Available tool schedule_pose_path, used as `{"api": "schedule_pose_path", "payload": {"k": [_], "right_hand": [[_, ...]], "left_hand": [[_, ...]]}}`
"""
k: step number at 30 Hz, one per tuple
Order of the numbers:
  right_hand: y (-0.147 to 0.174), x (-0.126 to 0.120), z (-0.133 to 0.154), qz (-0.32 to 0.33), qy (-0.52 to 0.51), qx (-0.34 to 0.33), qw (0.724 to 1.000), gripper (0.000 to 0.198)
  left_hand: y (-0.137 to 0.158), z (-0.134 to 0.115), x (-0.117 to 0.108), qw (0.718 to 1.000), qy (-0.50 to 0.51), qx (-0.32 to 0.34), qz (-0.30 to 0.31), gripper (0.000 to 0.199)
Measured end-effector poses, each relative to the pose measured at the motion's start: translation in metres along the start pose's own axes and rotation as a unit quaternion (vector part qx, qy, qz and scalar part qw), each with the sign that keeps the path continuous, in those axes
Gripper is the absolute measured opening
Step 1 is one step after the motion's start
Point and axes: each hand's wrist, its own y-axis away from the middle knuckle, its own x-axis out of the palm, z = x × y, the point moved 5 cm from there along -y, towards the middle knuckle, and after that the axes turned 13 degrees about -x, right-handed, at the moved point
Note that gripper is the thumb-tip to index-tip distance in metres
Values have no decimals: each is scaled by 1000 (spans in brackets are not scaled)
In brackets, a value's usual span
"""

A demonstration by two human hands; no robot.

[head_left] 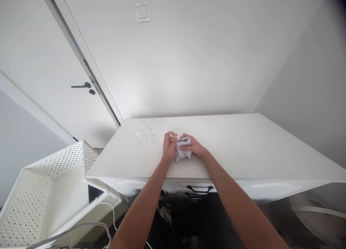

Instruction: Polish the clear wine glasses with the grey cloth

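Left hand [170, 146] pinches a glass [171, 135], right hand [193, 145] a cloth [183, 150]; wiping seems underway; whether other glasses [140, 125] are done, unclear.

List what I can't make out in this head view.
All in the head view:
Clear object in the left hand: full shape, hidden by that hand and the cloth.
Cloth: the part covered by the right hand.
Stemmed glasses: exact outlines, faint and small against the white cabinet top.
Perforated rack: its full extent, cut off by the left and bottom edges.
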Motion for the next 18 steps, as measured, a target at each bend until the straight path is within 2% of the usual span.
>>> {"api": "schedule_pose_path", "payload": {"k": [5,8,10,14,15,16,18], "right_hand": [[-4,-17,-6,-125,32,-40,991,40],[-3,-26,-9,-198,14,-51,979,40],[-3,-23,-9,-183,-7,-39,982,39],[-1,-3,-8,-32,-44,15,998,38],[0,0,-8,-14,-48,19,999,38],[0,0,-7,-12,-48,15,999,38],[-1,-7,-7,-60,-35,-5,998,35]], "left_hand": [[0,2,-1,999,26,-23,-10,48],[1,3,-4,998,39,-33,-32,48],[2,2,-6,998,42,-34,-39,48],[2,-2,-4,999,38,-22,-15,48],[2,-2,-3,999,39,-20,-10,48],[2,-3,-3,999,40,-19,-7,47],[1,-2,-2,999,39,-20,-4,46]]}}
